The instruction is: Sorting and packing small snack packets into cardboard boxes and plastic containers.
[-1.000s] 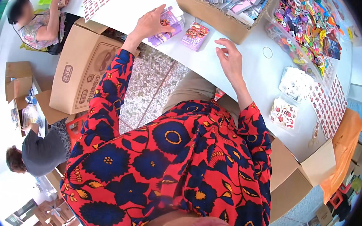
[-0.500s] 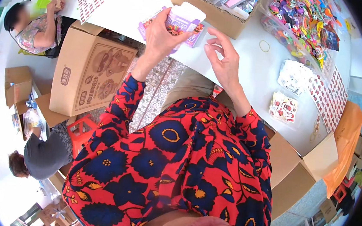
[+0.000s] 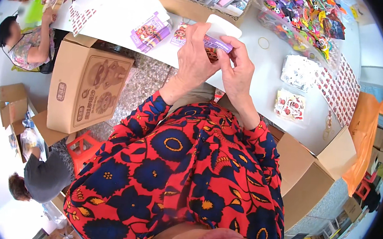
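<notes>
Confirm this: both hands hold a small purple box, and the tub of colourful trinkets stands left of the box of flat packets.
Wrong side: the head view shows the tub right of the box of flat packets. The left hand and right hand do hold the small purple box.

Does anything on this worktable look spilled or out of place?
Nothing looks plainly spilled. Slightly odd: one thin, yellowish loop lies alone on the white tabletop, right of the purple cardboard carton held by the left hand and right hand.
</notes>
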The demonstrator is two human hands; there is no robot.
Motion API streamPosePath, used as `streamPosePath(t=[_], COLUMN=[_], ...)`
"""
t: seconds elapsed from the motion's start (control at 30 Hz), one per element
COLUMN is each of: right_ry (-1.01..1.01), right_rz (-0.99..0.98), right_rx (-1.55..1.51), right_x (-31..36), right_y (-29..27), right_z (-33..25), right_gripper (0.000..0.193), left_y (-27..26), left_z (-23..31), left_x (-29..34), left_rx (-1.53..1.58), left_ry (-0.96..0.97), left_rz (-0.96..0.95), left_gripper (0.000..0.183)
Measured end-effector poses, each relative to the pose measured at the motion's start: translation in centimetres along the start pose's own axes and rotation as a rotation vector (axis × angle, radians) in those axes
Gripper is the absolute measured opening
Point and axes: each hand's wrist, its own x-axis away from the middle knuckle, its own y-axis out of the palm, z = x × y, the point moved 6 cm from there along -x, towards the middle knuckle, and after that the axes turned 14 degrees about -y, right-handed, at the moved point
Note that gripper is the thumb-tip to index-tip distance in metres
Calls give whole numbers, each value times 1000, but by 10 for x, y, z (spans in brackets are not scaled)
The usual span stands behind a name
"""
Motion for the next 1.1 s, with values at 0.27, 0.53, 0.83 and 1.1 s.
streamPosePath(t=[0.27, 0.53, 0.83, 1.1], right_ry=[-55, 78, -167, 118], right_rz=[-169, -5, -377, -367], right_rx=[42, -411, 40, -159], right_x=[-15, -36, -38, -46], right_y=[-6, -18, -14, -28], right_z=[-15, -25, -42, -35], right_gripper=[17, 47, 28, 22], left_y=[-4, -12, -14, -11], left_z=[9, 20, 21, 23], left_x=[-7, -7, -10, -5], left_rx=[41, 66, 89, -10], left_ry=[30, 83, 13, 64], left_rz=[10, -43, -60, -120], left_gripper=[69, 71, 88, 90])
